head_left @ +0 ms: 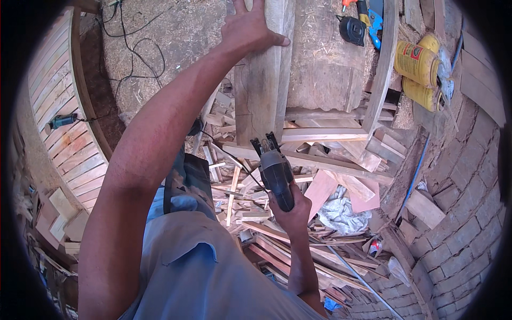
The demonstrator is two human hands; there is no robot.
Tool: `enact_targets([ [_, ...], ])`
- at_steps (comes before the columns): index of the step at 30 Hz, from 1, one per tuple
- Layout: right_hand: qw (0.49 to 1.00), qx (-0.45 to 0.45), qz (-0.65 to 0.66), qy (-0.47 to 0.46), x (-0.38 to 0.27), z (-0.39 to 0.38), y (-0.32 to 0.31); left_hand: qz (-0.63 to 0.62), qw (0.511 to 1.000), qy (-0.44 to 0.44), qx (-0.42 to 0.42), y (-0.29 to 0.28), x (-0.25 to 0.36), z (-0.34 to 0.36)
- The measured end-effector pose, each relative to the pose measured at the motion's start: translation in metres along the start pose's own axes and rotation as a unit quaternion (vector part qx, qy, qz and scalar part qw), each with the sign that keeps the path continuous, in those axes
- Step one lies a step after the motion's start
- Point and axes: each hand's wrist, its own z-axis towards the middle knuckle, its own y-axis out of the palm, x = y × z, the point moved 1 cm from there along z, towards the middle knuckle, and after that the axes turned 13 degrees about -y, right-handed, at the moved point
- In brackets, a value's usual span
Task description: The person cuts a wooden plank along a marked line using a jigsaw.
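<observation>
My left hand (248,28) lies on a thick wooden plank (250,101), fingers and thumb spread, pressing from above. The thumb reaches over a narrower strip of wood (282,80) along the plank's right side. In my right hand (293,210) is a dark power jigsaw (276,173), gripped by its rear body. Its front end, with the shoe, meets the near end of the plank. Whether the blade touches the wood I cannot tell. A black cord (232,156) runs from the upper left toward the saw.
Offcuts and thin strips (234,194) cover the floor under the plank. A black tape measure (352,30) and a blue-handled tool (375,26) lie on the sawdust-covered bench (325,69). Yellow containers (416,64) stand at the right, near a brick wall (464,181). Another power tool (61,122) rests on slats at the left.
</observation>
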Motion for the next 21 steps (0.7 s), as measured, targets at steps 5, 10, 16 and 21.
enact_targets([
  [5, 1.0, -0.009, 0.002, -0.011, -0.004, 0.006, -0.004, 0.002, 1.0, 0.003, 0.015, -0.001, -0.001, -0.001],
  [10, 0.998, -0.036, -0.044, -0.037, -0.002, 0.01, -0.01, -0.024, 0.999, 0.024, 0.029, 0.0, -0.004, -0.003],
  [16, 0.997, -0.055, -0.044, -0.025, -0.004, 0.014, -0.014, -0.025, 0.998, 0.035, 0.055, 0.009, -0.01, 0.001],
  [21, 0.998, -0.053, -0.038, -0.023, -0.01, 0.019, -0.015, -0.027, 0.996, 0.046, 0.067, 0.009, -0.01, 0.003],
])
